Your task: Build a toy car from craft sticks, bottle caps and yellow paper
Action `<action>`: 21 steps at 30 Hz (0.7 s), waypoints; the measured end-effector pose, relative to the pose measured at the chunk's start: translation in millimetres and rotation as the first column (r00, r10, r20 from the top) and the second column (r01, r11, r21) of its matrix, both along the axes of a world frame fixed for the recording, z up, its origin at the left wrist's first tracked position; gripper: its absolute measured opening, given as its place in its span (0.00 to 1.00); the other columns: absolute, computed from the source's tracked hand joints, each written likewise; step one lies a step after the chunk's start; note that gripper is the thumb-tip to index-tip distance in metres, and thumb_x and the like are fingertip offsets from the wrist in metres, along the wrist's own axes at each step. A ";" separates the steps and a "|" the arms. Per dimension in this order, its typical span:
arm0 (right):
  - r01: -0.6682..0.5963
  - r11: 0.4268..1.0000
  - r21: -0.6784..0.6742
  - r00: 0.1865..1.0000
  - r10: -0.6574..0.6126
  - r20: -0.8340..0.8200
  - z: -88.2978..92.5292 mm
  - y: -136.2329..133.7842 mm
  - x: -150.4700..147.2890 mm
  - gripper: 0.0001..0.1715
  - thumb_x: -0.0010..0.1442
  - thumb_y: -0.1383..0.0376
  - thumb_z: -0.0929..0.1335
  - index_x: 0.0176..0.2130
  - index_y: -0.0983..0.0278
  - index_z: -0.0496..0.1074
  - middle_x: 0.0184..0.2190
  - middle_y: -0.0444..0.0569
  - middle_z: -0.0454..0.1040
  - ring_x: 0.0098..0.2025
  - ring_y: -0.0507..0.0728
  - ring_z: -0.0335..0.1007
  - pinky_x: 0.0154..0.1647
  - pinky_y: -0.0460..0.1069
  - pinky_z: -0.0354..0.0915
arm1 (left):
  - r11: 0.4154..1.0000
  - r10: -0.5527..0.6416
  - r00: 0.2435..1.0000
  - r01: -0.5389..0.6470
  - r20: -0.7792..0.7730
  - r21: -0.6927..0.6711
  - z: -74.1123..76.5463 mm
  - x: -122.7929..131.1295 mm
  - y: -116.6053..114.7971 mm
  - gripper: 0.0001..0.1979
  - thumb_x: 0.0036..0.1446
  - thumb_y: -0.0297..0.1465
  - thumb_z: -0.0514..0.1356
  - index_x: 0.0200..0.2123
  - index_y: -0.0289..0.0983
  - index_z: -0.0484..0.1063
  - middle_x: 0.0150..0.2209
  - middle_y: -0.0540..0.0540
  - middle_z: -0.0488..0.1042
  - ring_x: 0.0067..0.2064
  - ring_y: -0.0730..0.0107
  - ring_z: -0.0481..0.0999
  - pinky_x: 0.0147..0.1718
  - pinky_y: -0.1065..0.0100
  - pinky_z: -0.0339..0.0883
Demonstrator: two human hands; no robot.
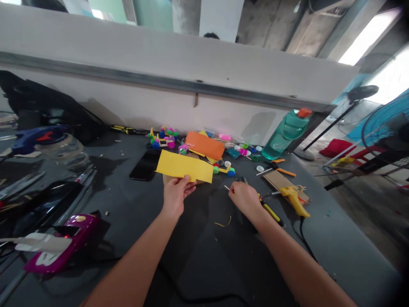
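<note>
My left hand [176,197] pinches a rectangular strip of yellow paper [185,165] by its lower edge and holds it up over the table. My right hand [244,197] is closed, with the end of a thin white stick [226,187] poking out past its fingers. Beside that hand lies a yellow-and-black tool [271,212], partly covered by the hand and forearm. A thin curled yellow scrap [223,223] rests on the dark tabletop between my arms. Brown cardboard shows in part behind the yellow paper.
Orange paper [205,145] and small colourful wheeled pieces [162,138] lie along the wall. A black phone [145,165] is left of the paper. On the right are a yellow glue gun [294,200], orange-handled pliers [285,171] and a green bottle [284,134]. A purple power strip [59,251] is front left.
</note>
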State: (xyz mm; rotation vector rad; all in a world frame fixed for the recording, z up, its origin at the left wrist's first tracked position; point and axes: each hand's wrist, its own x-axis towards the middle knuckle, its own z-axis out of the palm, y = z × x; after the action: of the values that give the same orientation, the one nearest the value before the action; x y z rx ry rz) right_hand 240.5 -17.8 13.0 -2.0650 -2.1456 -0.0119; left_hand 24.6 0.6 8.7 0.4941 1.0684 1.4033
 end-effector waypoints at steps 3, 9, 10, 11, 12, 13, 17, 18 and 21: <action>-0.062 0.985 0.158 0.981 0.089 -0.173 15.9 -3.7 -10.7 0.05 0.53 0.68 0.65 0.29 0.62 0.71 0.27 0.47 0.74 0.30 0.55 0.69 0.30 0.47 0.57 | 1.000 -0.007 0.999 0.006 -0.034 -0.013 -2.5 5.6 -1.1 0.09 0.47 0.28 0.66 0.32 0.33 0.69 0.31 0.43 0.78 0.32 0.66 0.79 0.33 0.65 0.74; -0.314 0.885 0.345 0.860 0.418 -0.291 21.8 2.9 -59.5 0.06 0.57 0.69 0.63 0.31 0.63 0.70 0.28 0.47 0.73 0.31 0.53 0.68 0.34 0.46 0.60 | 0.996 -0.090 0.996 0.090 -0.021 0.007 -8.0 16.6 -7.6 0.11 0.45 0.31 0.66 0.29 0.33 0.68 0.25 0.49 0.75 0.27 0.71 0.77 0.32 0.67 0.73; -0.324 0.881 0.343 0.859 0.427 -0.284 17.5 6.0 -64.9 0.06 0.57 0.70 0.63 0.31 0.63 0.70 0.29 0.47 0.73 0.33 0.54 0.68 0.35 0.46 0.60 | 0.995 -0.104 0.994 0.104 -0.013 0.003 -8.4 17.6 -8.6 0.11 0.45 0.32 0.66 0.28 0.33 0.68 0.24 0.49 0.74 0.26 0.72 0.76 0.32 0.68 0.72; -0.329 0.880 0.343 0.858 0.430 -0.282 12.6 8.8 -68.5 0.06 0.58 0.70 0.64 0.32 0.63 0.70 0.29 0.48 0.73 0.34 0.54 0.68 0.36 0.46 0.61 | 0.993 -0.115 0.993 0.115 -0.001 -0.002 -8.5 18.3 -9.5 0.11 0.46 0.32 0.66 0.27 0.33 0.68 0.23 0.50 0.74 0.26 0.73 0.76 0.31 0.68 0.72; -0.328 0.879 0.345 0.855 0.432 -0.287 7.7 11.0 -70.5 0.06 0.58 0.70 0.64 0.32 0.64 0.70 0.30 0.48 0.73 0.35 0.55 0.68 0.37 0.46 0.61 | 0.993 -0.120 0.993 0.120 0.016 -0.005 -8.3 18.8 -10.0 0.10 0.47 0.32 0.65 0.27 0.33 0.68 0.23 0.50 0.74 0.26 0.73 0.75 0.31 0.68 0.72; -0.327 0.879 0.348 0.850 0.434 -0.297 3.1 12.6 -71.0 0.06 0.58 0.70 0.64 0.32 0.64 0.70 0.30 0.48 0.73 0.36 0.55 0.68 0.38 0.47 0.61 | 0.993 -0.118 0.992 0.119 0.040 -0.005 -8.0 19.2 -10.3 0.09 0.48 0.32 0.64 0.28 0.33 0.68 0.23 0.50 0.74 0.26 0.73 0.75 0.31 0.68 0.72; -0.335 0.869 0.363 0.826 0.457 -0.332 -6.8 14.3 -65.3 0.07 0.60 0.69 0.64 0.35 0.63 0.72 0.32 0.49 0.73 0.37 0.55 0.68 0.41 0.48 0.63 | 0.993 -0.113 0.980 0.116 0.161 -0.011 -6.8 20.5 -9.7 0.04 0.51 0.28 0.61 0.29 0.34 0.68 0.25 0.48 0.75 0.27 0.70 0.77 0.33 0.65 0.73; -0.339 0.867 0.365 0.822 0.462 -0.334 -7.4 14.4 -63.5 0.08 0.61 0.68 0.63 0.35 0.63 0.72 0.32 0.49 0.74 0.38 0.56 0.68 0.41 0.48 0.63 | 0.993 -0.115 0.977 0.119 0.181 -0.016 -6.9 20.8 -9.4 0.03 0.52 0.28 0.60 0.30 0.34 0.68 0.26 0.47 0.76 0.28 0.69 0.77 0.34 0.64 0.73; -0.357 0.854 0.377 0.806 0.486 -0.338 -7.7 15.6 -59.3 0.09 0.62 0.67 0.63 0.36 0.62 0.73 0.33 0.50 0.74 0.39 0.56 0.68 0.42 0.49 0.63 | 0.991 -0.120 0.973 0.128 0.199 -0.028 -8.1 21.3 -8.6 0.03 0.54 0.28 0.59 0.32 0.33 0.70 0.28 0.44 0.78 0.30 0.68 0.78 0.34 0.63 0.73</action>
State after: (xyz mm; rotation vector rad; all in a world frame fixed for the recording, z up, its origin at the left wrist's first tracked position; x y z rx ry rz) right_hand 181.1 -2.1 5.3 -1.2411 -2.1149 0.1473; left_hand 45.9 -8.1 0.6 0.3775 0.8895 1.2888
